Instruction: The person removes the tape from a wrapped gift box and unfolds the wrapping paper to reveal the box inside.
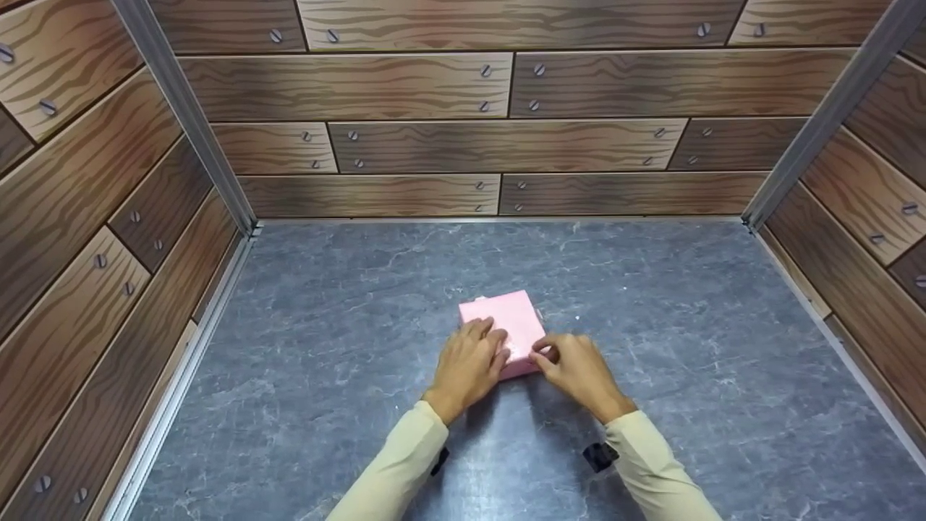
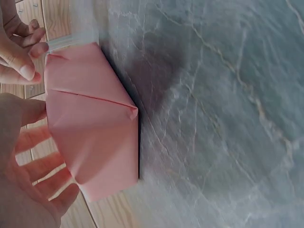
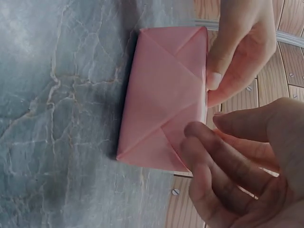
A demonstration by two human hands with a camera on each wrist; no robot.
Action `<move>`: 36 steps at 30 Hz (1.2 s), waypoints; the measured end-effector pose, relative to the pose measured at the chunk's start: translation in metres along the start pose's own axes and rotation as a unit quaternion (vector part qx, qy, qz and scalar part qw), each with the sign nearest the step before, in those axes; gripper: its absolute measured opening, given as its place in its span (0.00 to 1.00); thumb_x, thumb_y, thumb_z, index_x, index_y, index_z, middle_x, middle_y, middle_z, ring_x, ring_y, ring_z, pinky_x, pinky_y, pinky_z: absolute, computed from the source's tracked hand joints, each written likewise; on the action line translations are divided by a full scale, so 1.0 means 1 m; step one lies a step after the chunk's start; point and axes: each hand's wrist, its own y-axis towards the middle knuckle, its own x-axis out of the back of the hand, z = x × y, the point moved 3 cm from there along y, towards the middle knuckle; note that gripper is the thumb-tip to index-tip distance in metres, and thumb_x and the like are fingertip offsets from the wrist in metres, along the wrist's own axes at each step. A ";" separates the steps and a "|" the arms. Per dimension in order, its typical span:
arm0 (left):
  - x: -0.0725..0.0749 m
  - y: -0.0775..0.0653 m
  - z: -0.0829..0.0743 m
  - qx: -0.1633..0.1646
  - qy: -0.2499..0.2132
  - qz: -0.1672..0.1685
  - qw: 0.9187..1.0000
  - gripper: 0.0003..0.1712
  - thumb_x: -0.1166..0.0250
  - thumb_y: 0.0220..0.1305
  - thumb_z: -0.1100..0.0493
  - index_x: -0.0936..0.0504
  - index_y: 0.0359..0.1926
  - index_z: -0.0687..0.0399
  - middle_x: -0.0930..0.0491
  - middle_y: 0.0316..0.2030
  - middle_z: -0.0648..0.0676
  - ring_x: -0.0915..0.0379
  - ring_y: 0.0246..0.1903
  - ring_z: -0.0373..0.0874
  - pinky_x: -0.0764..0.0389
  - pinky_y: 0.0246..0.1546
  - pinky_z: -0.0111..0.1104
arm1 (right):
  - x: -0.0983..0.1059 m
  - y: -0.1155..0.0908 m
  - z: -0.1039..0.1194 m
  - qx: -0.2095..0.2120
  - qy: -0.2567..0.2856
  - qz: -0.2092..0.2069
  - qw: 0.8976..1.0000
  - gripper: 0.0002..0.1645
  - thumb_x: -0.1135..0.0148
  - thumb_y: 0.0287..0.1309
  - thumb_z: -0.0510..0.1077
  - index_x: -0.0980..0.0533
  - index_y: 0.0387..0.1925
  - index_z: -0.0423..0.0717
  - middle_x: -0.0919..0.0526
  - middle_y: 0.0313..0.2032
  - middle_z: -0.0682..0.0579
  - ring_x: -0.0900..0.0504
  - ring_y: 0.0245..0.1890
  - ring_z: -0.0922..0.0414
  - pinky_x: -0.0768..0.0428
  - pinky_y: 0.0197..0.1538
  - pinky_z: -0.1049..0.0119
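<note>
Left hand point(image 1: 466, 362) spread atop box point(image 1: 517, 315), right hand point(image 1: 579, 367) pinched at its edge, tabletop point(image 1: 325, 340) around

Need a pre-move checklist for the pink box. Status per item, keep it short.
1. Box resting on the table: ok.
2. Left hand on top of the box: ok, fingers spread over its upper face.
3. Right hand at the box's near right corner: ok, seen from the head camera.
4. Right hand pinching the paper or something on it: cannot tell, fingertips too unclear.
5. Paper neat at every visible corner: not ok, one corner looks puckered in the left wrist view.
6. Folds on the underside: cannot tell, hidden.
</note>
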 end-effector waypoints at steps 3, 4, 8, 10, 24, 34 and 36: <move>-0.001 0.000 -0.001 -0.004 0.011 -0.018 1.000 0.15 0.35 0.69 0.51 0.16 0.51 0.52 0.20 0.57 0.59 0.25 0.59 0.54 0.22 0.57 0.47 | -0.004 -0.001 -0.001 -0.003 0.006 0.003 1.000 0.07 0.27 0.54 0.35 0.13 0.36 0.39 0.11 0.27 0.49 0.13 0.27 0.55 0.15 0.35 0.55; -0.002 0.000 -0.002 -0.006 0.015 -0.024 1.000 0.15 0.35 0.68 0.51 0.16 0.51 0.52 0.20 0.57 0.58 0.25 0.58 0.53 0.22 0.56 0.46 | -0.005 -0.001 -0.001 -0.004 0.008 0.004 1.000 0.07 0.28 0.54 0.35 0.13 0.37 0.38 0.11 0.28 0.48 0.12 0.29 0.55 0.14 0.36 0.55; -0.004 0.000 -0.001 -0.008 0.022 -0.035 0.999 0.14 0.36 0.69 0.51 0.17 0.50 0.52 0.20 0.56 0.58 0.25 0.57 0.53 0.22 0.55 0.46 | -0.007 -0.001 -0.001 -0.003 0.011 0.002 1.000 0.07 0.28 0.54 0.35 0.13 0.37 0.37 0.11 0.30 0.47 0.12 0.30 0.53 0.14 0.37 0.54; -0.004 -0.001 -0.001 -0.009 0.024 -0.040 0.999 0.14 0.36 0.69 0.51 0.16 0.49 0.52 0.19 0.55 0.58 0.24 0.57 0.53 0.22 0.55 0.46 | -0.008 -0.001 -0.001 -0.002 0.008 -0.002 1.000 0.07 0.28 0.55 0.35 0.13 0.37 0.37 0.11 0.31 0.47 0.12 0.31 0.53 0.14 0.38 0.53; 0.000 -0.007 -0.007 -0.015 0.067 -0.066 0.995 0.11 0.39 0.69 0.56 0.14 0.47 0.53 0.17 0.50 0.57 0.23 0.49 0.53 0.21 0.45 0.43 | -0.006 0.004 -0.004 -0.012 -0.016 -0.008 1.000 0.11 0.27 0.56 0.40 0.15 0.40 0.37 0.12 0.32 0.48 0.14 0.32 0.48 0.18 0.39 0.49; 0.001 -0.011 -0.013 -0.014 0.069 -0.054 0.996 0.13 0.39 0.70 0.55 0.15 0.48 0.56 0.18 0.49 0.56 0.25 0.49 0.53 0.23 0.52 0.44 | -0.008 0.010 -0.007 -0.053 -0.054 -0.016 0.997 0.28 0.25 0.56 0.54 0.17 0.47 0.35 0.12 0.39 0.42 0.14 0.37 0.43 0.18 0.40 0.44; 0.002 -0.012 -0.014 -0.017 0.071 -0.052 0.996 0.13 0.39 0.70 0.54 0.16 0.48 0.56 0.18 0.49 0.56 0.25 0.49 0.53 0.24 0.52 0.44 | -0.009 0.011 -0.007 -0.058 -0.056 -0.014 0.997 0.32 0.25 0.55 0.56 0.18 0.49 0.34 0.13 0.42 0.39 0.14 0.39 0.41 0.18 0.41 0.43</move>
